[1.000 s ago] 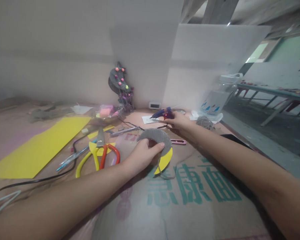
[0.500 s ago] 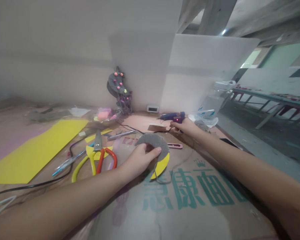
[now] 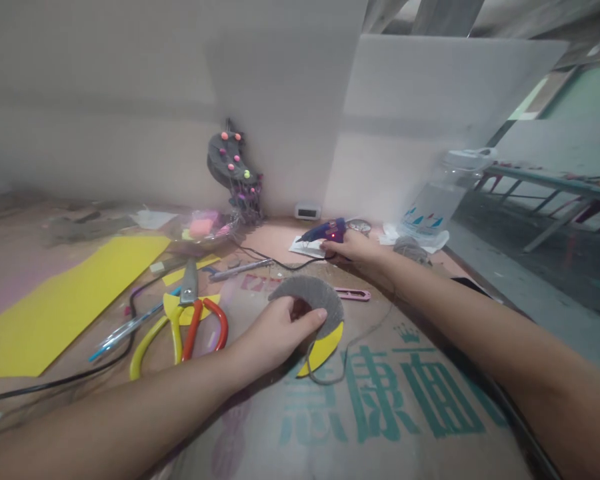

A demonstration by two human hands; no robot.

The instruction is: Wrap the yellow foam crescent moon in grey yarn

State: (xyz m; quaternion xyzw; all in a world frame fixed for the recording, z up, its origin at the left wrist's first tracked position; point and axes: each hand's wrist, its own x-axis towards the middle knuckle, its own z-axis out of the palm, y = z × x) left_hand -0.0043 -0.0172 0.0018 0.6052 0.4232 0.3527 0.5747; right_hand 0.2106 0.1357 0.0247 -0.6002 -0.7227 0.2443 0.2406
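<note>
My left hand (image 3: 275,330) is closed on a crescent-shaped piece (image 3: 314,297), grey with wound string on top and bare yellow at its lower tip, and holds it on the brown cardboard sheet (image 3: 405,413). A loose grey string (image 3: 353,343) trails from it. Farther back, my right hand (image 3: 353,248) grips a blue glue gun (image 3: 325,231) with a red light, its nozzle pointing left over a white paper scrap (image 3: 304,247).
Yellow-and-red scissors (image 3: 190,317) lie left of the crescent, beside a pen (image 3: 125,327), a black cable (image 3: 80,377) and a yellow sheet (image 3: 65,297). A pink cutter (image 3: 355,293), a string ball (image 3: 410,248), a clear water jug (image 3: 437,193) and a beaded grey ornament (image 3: 233,167) stand behind.
My right hand has tilted the glue gun's nozzle down to the left over the paper scrap. My left hand keeps the crescent in place.
</note>
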